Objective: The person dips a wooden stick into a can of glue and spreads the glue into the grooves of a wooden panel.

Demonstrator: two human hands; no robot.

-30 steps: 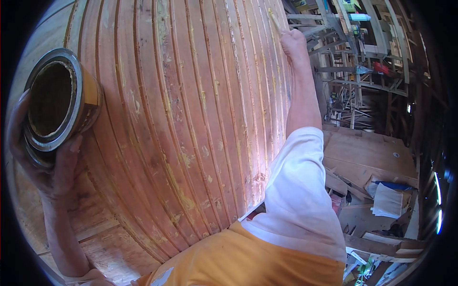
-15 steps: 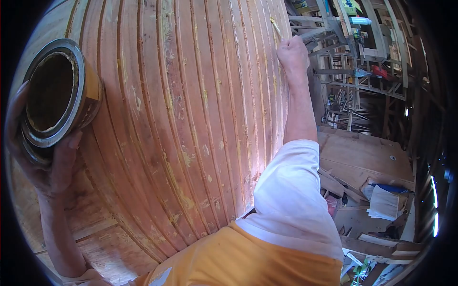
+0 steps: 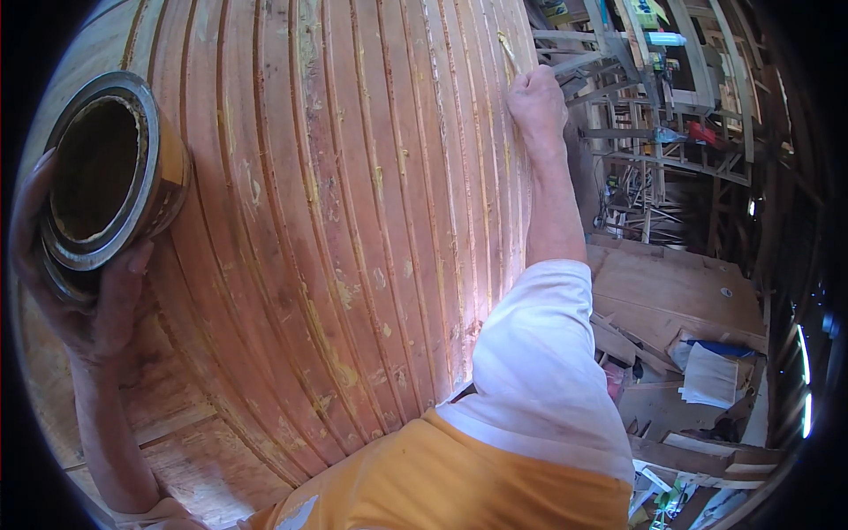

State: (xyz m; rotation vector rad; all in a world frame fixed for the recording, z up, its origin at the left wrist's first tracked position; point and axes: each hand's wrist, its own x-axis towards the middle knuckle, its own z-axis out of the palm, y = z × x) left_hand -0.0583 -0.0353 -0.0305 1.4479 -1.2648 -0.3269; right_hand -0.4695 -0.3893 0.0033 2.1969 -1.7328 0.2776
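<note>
At the left edge, my left hand (image 3: 110, 309) is wrapped around an open metal can (image 3: 163, 172), its mouth tilted toward me. The can's inside is dark, with dried residue around the lip. My right hand (image 3: 537, 102), at the upper right, is closed on a thin brush (image 3: 508, 51). The brush's yellow-stained tip points up and left, against or just over the planked wooden surface (image 3: 353, 194); I cannot tell if it touches. Long grooves run between the planks, several carrying yellowish and brown paste or paint, with smears beside them.
Right of the planked surface is a cluttered workshop with wooden framing (image 3: 618, 132). Lower down lie a large plywood sheet (image 3: 676, 296), white papers (image 3: 709, 375) and loose boards. A clear bottle (image 3: 666, 39) is at the upper right.
My right hand and the brush have shifted slightly left. My left hand and the can have barely moved.
</note>
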